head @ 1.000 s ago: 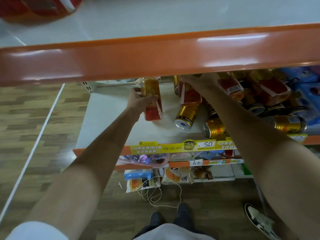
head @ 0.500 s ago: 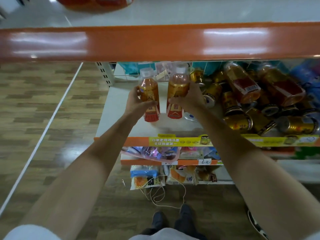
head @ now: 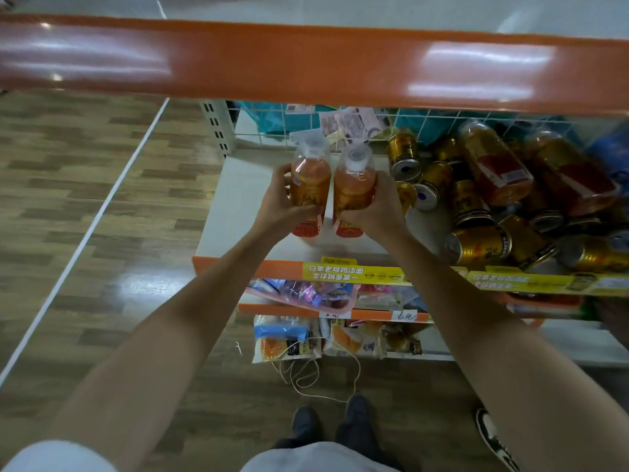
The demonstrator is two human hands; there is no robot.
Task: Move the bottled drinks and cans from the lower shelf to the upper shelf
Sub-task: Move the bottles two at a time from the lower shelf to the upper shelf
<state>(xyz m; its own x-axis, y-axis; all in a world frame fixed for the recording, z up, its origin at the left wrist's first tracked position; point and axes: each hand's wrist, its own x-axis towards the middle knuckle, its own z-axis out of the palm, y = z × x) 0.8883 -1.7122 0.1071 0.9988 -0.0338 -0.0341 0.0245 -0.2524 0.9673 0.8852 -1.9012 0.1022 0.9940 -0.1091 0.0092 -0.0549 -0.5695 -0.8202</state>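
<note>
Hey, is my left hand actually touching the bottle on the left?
Touching. The head view shows the left hand with its thumb and fingers curled round the left bottle, gripping its middle.

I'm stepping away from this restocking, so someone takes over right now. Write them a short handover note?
Left hand grips one orange bottle, right hand grips a second orange bottle; both upright, side by side, over the lower shelf, at its left end.
Gold cans and larger bottles lie heaped on its right part.
Upper shelf: only its front edge shows, so nothing confirmed moved.
Left: lift these two up, then the heap.
</note>
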